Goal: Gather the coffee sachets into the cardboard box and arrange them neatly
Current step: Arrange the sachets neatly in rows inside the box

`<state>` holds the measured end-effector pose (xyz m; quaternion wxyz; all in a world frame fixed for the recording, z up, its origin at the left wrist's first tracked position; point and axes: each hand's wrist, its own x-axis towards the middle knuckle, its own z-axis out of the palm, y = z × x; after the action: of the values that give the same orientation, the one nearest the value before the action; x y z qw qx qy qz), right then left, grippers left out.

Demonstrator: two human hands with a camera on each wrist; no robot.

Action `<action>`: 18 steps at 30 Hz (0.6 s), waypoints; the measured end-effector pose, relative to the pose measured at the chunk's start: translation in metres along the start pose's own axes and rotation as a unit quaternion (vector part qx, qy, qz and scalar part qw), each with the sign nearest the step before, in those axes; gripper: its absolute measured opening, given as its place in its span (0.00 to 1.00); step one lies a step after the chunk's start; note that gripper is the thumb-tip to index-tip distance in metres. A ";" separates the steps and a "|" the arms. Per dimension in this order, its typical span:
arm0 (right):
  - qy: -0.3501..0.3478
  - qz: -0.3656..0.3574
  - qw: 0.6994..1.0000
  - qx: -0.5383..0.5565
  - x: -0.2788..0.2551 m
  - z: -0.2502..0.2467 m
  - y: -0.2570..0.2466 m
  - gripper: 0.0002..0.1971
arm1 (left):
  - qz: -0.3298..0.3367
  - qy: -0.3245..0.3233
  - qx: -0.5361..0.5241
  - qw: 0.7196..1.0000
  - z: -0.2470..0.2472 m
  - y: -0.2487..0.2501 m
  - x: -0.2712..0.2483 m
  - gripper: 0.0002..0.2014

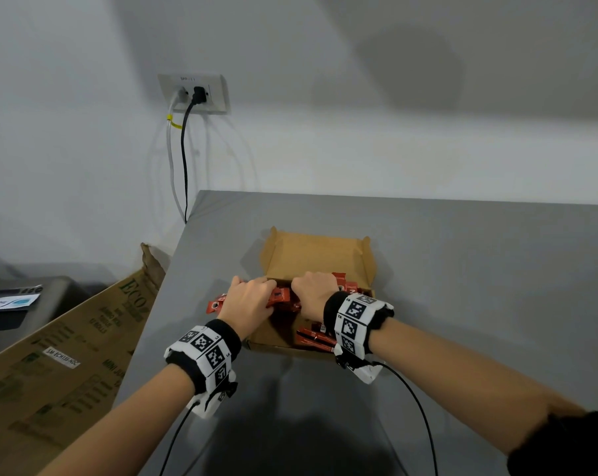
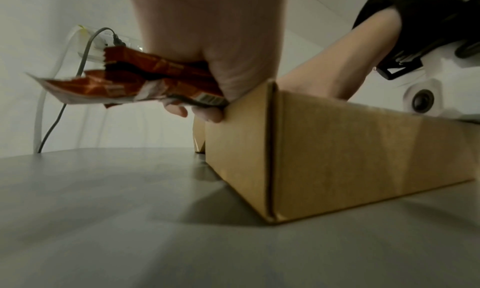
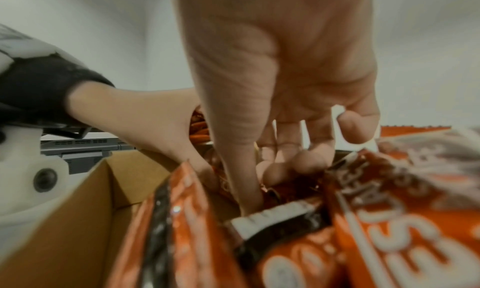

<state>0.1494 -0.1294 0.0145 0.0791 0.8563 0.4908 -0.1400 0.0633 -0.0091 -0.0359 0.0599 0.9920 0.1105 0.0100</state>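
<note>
both hands pinch glossy red sachets [image 1: 283, 297] over the cardboard box [image 1: 319, 257].

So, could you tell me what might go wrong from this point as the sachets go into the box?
The left hand grips a bundle of coffee sachets whose far ends stick out past the left wall of the cardboard box; they may catch on that wall or drop onto the table. The right hand digs into sachets already inside and could disturb the ones lying near the front wall.
</note>
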 end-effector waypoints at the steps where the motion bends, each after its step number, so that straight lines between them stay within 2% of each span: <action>1: -0.002 0.001 1.000 0.001 0.000 -0.001 0.000 0.09 | 0.001 0.002 -0.002 1.000 0.000 0.000 0.000 0.06; 18: -0.040 0.011 0.999 -0.029 0.003 -0.002 0.002 0.17 | 0.005 0.003 0.014 1.000 -0.004 0.000 -0.002 0.08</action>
<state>0.1524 -0.1275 0.0152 0.1249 0.8527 0.4818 -0.1585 0.0611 -0.0095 -0.0318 0.0456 0.9932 0.1060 0.0120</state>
